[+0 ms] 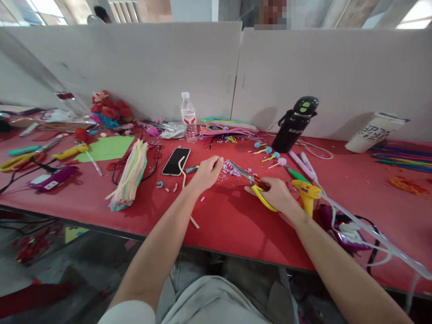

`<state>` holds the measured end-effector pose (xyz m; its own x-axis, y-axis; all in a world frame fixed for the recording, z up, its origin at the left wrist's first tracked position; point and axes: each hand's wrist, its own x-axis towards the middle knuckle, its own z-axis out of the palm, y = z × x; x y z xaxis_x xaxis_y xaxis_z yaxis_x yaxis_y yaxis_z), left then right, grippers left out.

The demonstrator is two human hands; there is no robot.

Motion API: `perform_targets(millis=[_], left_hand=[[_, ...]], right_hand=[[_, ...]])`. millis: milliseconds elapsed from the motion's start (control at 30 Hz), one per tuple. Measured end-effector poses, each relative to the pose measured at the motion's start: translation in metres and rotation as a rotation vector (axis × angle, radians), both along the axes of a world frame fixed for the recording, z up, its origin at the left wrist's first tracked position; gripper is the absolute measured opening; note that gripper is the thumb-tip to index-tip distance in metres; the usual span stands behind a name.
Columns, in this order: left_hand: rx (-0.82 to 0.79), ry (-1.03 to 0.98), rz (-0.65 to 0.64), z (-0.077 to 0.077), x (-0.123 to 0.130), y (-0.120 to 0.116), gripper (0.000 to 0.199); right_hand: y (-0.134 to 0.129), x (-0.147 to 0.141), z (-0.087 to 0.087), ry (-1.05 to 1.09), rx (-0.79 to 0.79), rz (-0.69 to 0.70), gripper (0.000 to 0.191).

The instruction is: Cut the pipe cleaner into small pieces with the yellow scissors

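My right hand [277,198] grips a pair of scissors [264,200] with yellow and red handles, its blades pointing up and to the left. Just left of the blade tips is my left hand [209,172], thumb and fingers pressed together; whatever they pinch is too small or hidden to make out. Short lilac cut pieces [231,170] lie scattered between the two hands. Under my left wrist runs a cream pipe cleaner [184,175], which also crosses a phone [176,162]. Small fluffy flowers [269,150] on short stems lie beyond my right hand.
A yellow glue gun [308,192] stands close right of my right hand, its cord near a purple box [329,220]. Behind are a black bottle [292,128], a water bottle [189,118] and a tilted white cup [373,133]. A pipe cleaner bundle [131,173] lies left.
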<state>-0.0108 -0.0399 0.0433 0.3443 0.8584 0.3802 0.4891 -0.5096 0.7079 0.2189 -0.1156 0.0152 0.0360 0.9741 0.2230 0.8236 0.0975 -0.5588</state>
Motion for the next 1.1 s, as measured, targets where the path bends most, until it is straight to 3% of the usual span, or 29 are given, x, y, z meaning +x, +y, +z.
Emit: perform_targets(millis=[1100], left_hand=[[-0.066,-0.040,-0.018,-0.0017,0.0011,0.0018,0.039]], right_hand=[[0.0041,0.0001,-0.0053,-0.021,-0.029,-0.005,0.055]])
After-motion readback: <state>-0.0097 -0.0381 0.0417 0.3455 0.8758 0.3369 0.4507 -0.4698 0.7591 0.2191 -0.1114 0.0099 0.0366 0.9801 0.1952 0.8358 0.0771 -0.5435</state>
